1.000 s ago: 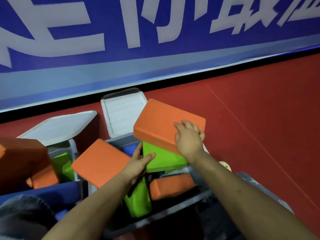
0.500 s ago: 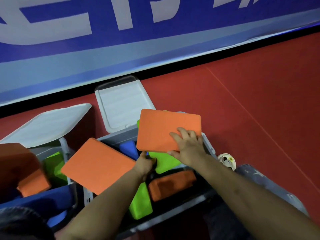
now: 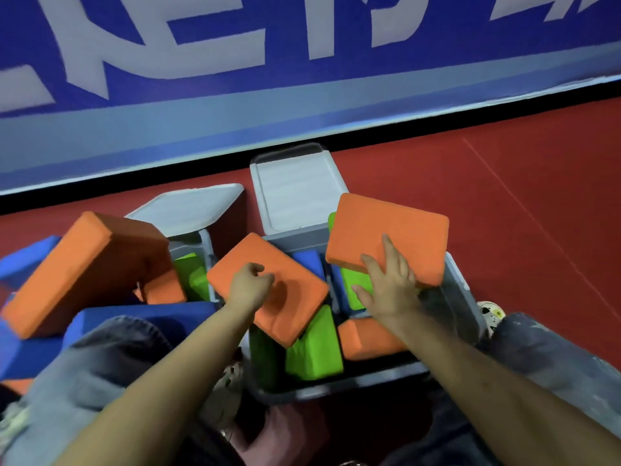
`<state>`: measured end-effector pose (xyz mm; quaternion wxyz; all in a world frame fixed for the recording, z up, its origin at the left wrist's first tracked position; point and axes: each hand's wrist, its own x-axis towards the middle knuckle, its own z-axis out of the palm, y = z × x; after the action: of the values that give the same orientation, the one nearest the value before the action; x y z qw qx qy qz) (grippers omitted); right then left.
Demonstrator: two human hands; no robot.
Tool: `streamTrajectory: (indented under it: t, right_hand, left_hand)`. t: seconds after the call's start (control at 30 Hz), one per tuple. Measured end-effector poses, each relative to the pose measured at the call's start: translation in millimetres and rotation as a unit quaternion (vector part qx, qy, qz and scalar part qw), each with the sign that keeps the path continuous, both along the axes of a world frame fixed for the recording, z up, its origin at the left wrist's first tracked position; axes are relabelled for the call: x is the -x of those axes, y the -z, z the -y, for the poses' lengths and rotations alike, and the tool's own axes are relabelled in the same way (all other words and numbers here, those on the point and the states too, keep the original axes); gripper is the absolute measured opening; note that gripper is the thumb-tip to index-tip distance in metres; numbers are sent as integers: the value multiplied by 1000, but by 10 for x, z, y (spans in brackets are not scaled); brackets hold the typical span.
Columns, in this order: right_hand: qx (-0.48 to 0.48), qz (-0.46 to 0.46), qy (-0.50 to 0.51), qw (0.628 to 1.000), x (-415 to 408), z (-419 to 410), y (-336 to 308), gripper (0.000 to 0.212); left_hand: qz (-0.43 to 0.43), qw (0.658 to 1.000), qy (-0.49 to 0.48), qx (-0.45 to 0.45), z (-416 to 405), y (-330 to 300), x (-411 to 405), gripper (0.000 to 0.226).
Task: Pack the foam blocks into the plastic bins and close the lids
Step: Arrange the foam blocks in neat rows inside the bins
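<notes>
A grey plastic bin (image 3: 462, 287) stands open in front of me, its white lid (image 3: 295, 193) tipped back. Green (image 3: 316, 351), blue (image 3: 309, 264) and orange (image 3: 366, 341) foam blocks lie jumbled inside it. My right hand (image 3: 389, 287) grips the near edge of an orange block (image 3: 393, 230) held over the bin's far right part. My left hand (image 3: 250, 287) presses on a second orange block (image 3: 289, 297) lying tilted across the bin's left rim. A second bin (image 3: 205, 243) at the left holds green and orange blocks, its lid (image 3: 191, 206) raised.
A big orange block (image 3: 80, 274) and blue blocks (image 3: 134, 317) are piled at the left by my denim-clad knee (image 3: 90, 371). Red floor (image 3: 504, 210) stretches to the right. A blue banner wall (image 3: 302, 79) stands right behind the bins. A shoe (image 3: 490, 314) shows beside the bin's right side.
My right hand has shifted its orange block to the right, over the bin's far right corner. My left hand has moved onto the top of the other orange block, now over the bin.
</notes>
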<state>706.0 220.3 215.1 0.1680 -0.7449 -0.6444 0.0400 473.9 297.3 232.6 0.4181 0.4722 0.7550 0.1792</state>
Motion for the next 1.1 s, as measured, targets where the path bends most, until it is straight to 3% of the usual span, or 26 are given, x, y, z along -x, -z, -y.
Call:
streamTrajectory:
  t: [0.07, 0.13, 0.2, 0.23, 0.27, 0.33, 0.37, 0.53, 0.6, 0.7, 0.77, 0.87, 0.93, 1.03, 1.1]
  right_hand:
    - [-30, -13, -21, 999, 305, 109, 139, 52]
    - [-11, -75, -21, 997, 603, 247, 322, 51]
    - [77, -199, 8, 977, 842, 350, 506, 55]
    - [160, -293, 44, 941, 931, 364, 552, 64]
    - [255, -399, 101, 875, 1003, 355, 564, 76]
    - [398, -573, 197, 689, 1111, 285, 504, 89]
    - [410, -625, 219, 627, 1153, 232, 482, 87]
    - [365, -695, 280, 553, 1388, -25, 561, 79]
    - [359, -712, 293, 527, 1466, -79, 567, 77]
    - [355, -700, 305, 539, 1475, -133, 563, 73]
    - [350, -708, 314, 527, 1469, -164, 537, 70]
    - [289, -729, 317, 534, 1494, -186, 462, 75]
    - [220, -703, 306, 602, 1559, -187, 382, 91]
    - [127, -548, 261, 784, 1600, -189, 161, 109]
    - [99, -422, 207, 877, 1570, -195, -44, 111]
  left_hand:
    - [-25, 997, -79, -6, 76, 85, 295, 32]
    - [67, 980, -177, 60, 234, 238, 467, 36]
    - [188, 943, -222, 162, 423, 400, 499, 39]
    - [210, 936, -220, 176, 503, 467, 471, 45]
    - [203, 945, -200, 158, 564, 537, 443, 55]
    - [165, 972, -146, 79, 610, 622, 413, 72]
    - [177, 973, -134, 55, 610, 652, 420, 77]
    - [354, 908, -219, 49, 454, 653, 451, 78]
    - [372, 901, -213, 64, 385, 648, 456, 75]
    - [378, 900, -203, 73, 373, 675, 469, 75]
    - [383, 901, -191, 74, 367, 680, 496, 74]
    - [390, 901, -177, 70, 332, 634, 503, 67]
    - [366, 911, -175, 69, 311, 615, 499, 59]
    - [347, 917, -181, 77, 355, 449, 477, 35]
    - [365, 906, -184, 110, 387, 309, 468, 24]
